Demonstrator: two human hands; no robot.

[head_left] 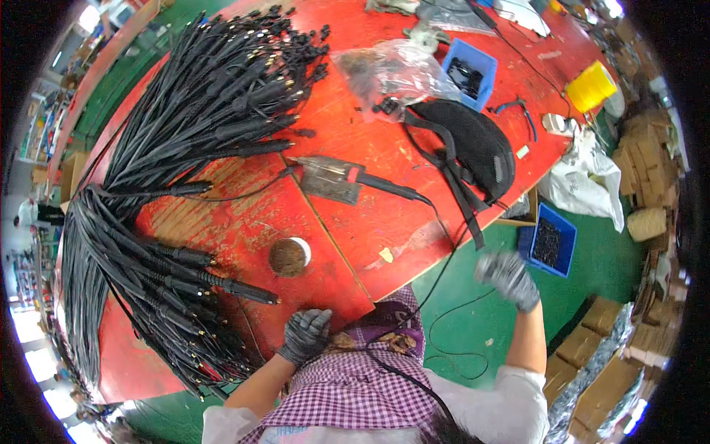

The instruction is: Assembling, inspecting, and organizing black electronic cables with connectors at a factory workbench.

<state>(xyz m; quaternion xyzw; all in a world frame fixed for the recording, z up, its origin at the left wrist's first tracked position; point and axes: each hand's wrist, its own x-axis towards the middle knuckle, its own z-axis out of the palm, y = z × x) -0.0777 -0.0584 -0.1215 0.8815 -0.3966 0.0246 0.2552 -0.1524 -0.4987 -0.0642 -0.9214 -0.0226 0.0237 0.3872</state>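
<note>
Though small, blue lettering (291, 431), left hand (305, 337) beyond

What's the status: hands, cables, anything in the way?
Left hand at edge of red table; right hand off table, blurred. Black cables bunched at table's left side. Possible obstruction: round brown item beyond left hand.

Yel. spool (591, 87) nr wht. plastic bag (586, 177)

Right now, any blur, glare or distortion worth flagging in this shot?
Head view: the grey-gloved right grip looks smeared, probably by motion; the grey-gloved left grip is crisper; white glare streaks the crumpled clear plastic bag; at the left rim, bright patches blow out and straight edges bow.
</note>
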